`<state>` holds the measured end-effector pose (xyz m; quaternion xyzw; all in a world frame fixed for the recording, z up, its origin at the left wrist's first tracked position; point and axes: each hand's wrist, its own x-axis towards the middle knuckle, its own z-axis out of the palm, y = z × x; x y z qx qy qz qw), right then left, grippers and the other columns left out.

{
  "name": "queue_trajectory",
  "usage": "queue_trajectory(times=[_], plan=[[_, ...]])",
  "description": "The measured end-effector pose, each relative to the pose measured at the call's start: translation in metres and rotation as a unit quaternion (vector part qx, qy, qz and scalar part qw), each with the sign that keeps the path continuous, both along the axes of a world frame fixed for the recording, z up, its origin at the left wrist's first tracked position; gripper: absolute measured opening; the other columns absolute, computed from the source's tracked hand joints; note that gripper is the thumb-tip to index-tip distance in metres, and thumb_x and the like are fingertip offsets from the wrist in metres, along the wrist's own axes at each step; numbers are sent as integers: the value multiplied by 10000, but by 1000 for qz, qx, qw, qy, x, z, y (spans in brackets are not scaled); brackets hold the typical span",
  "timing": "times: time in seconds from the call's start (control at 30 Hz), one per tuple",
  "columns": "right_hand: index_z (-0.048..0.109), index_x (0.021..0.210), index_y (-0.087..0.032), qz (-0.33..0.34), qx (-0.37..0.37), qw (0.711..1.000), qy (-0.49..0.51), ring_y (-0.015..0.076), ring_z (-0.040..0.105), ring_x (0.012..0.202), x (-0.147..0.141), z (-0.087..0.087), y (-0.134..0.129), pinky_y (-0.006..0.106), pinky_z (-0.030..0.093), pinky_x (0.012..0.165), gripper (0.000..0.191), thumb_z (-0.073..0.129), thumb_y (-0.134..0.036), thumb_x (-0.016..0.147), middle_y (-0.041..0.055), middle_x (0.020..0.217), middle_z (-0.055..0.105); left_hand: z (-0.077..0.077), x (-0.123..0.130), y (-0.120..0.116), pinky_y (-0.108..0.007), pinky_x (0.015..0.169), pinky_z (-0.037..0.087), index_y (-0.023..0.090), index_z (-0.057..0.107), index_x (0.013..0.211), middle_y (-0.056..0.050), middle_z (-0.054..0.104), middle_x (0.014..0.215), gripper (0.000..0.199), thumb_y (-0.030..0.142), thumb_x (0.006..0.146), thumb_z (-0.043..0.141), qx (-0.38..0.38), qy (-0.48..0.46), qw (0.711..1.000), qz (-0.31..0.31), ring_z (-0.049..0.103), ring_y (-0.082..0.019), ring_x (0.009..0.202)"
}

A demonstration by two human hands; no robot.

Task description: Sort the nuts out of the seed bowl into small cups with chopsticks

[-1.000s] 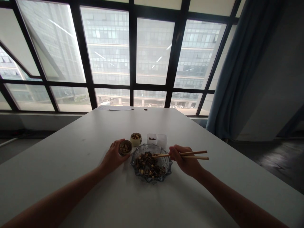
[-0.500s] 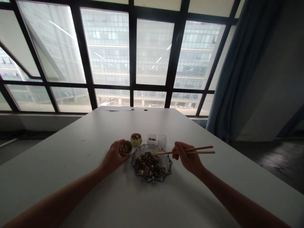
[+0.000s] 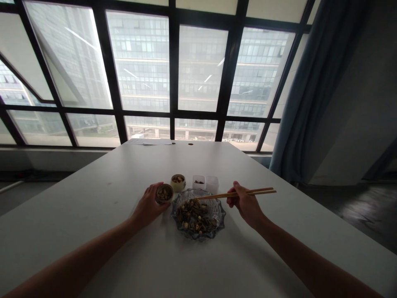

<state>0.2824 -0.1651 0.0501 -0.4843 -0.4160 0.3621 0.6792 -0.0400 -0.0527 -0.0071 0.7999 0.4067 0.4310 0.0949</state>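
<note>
My left hand [image 3: 151, 206] is wrapped round a small cup [image 3: 164, 193] with nut-like pieces in it, just left of the glass bowl. My right hand [image 3: 245, 203] grips a pair of wooden chopsticks [image 3: 257, 191], whose tips lie close together over the upper left of the bowl's contents. Whether the tips hold a piece is too small to tell. The scalloped glass bowl [image 3: 219, 211] contains a heap of dark striped seeds [image 3: 194, 215] with a few paler round pieces among them.
Behind the bowl stand a cream cup [image 3: 178, 187] with pieces in it and a white two-part container [image 3: 212, 184], its left part holding small dark bits. Papers [image 3: 149, 141] lie at the far edge of the white table [image 3: 108, 198].
The chopsticks have risen slightly from the heap, and their tips have moved a little left and closed together. My right hand has tilted. My left hand and its cup have hardly moved.
</note>
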Motion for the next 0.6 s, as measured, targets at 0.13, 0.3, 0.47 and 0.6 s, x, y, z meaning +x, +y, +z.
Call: queue_trajectory(times=[0.13, 0.3, 0.47, 0.6], plan=[[633, 617, -173, 4, 9, 1000, -15, 155, 553, 411, -2, 1, 0, 275, 459, 393, 538, 720, -687, 747, 56, 477, 626, 0, 0, -1, -499, 1009, 513, 220, 490, 1313, -132, 611, 1284, 625, 352, 754, 738, 3, 1, 1000, 0, 590, -322, 1201], [614, 636, -181, -7, 23, 998, -58, 167, 565, 406, -2, 1, -2, 288, 475, 396, 574, 628, -726, 815, 57, 473, 618, 0, 0, 0, -493, 1003, 514, 225, 501, 1303, -125, 615, 1271, 623, 339, 741, 744, 4, -1, 1000, 0, 594, -316, 1188], [613, 681, -200, -13, 251, 890, -381, 154, 586, 485, -5, 10, -19, 297, 490, 520, 451, 492, -485, 1010, 46, 558, 644, -2, -1, 2, -484, 1004, 514, 225, 503, 1311, -122, 616, 1269, 624, 352, 749, 741, 3, -1, 1000, 1, 594, -314, 1190], [606, 767, -206, 41, 415, 732, -538, 149, 549, 525, -10, 18, -29, 314, 471, 577, 293, 455, -237, 1016, 36, 621, 655, -3, 0, 2, -484, 1010, 512, 229, 502, 1312, -119, 614, 1273, 627, 349, 747, 747, 5, -4, 1000, 0, 594, -311, 1189]])
